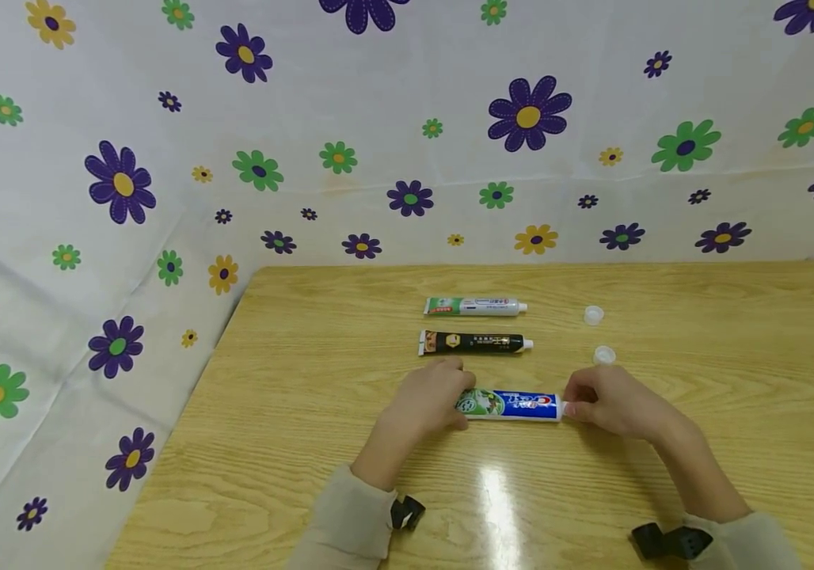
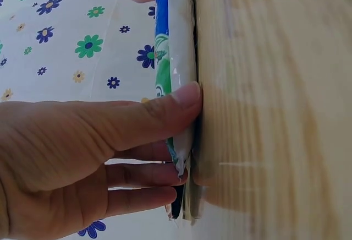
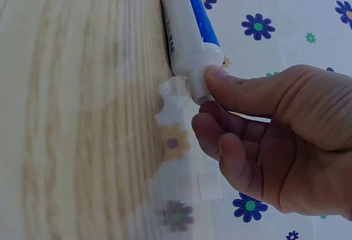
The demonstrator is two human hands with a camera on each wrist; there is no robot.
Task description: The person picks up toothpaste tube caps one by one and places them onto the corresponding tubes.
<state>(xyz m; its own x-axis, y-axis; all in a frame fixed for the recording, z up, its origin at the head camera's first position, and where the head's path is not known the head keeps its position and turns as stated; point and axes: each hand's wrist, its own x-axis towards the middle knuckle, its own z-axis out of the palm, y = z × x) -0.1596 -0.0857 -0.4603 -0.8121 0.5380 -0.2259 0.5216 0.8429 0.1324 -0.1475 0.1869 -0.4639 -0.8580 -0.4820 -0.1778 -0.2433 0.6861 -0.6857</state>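
A blue, green and white toothpaste tube (image 1: 530, 405) lies flat on the wooden table, its narrow end pointing right. My left hand (image 1: 428, 396) holds its flat tail end, thumb on the near side and fingers on the far side. At the other end my right hand (image 1: 615, 402) pinches the ridged white cap (image 3: 197, 86) between thumb and index finger. The cap sits on the tube's neck. Behind this tube lie a black toothpaste tube (image 1: 477, 343) and a green and white toothpaste tube (image 1: 481, 306), both with bare white nozzles.
Two loose white caps, a nearer cap (image 1: 604, 355) and a farther cap (image 1: 594, 315), lie right of the back tubes. The wooden table (image 1: 293, 412) meets a flowered white cloth (image 1: 378, 103) at its back and left edges.
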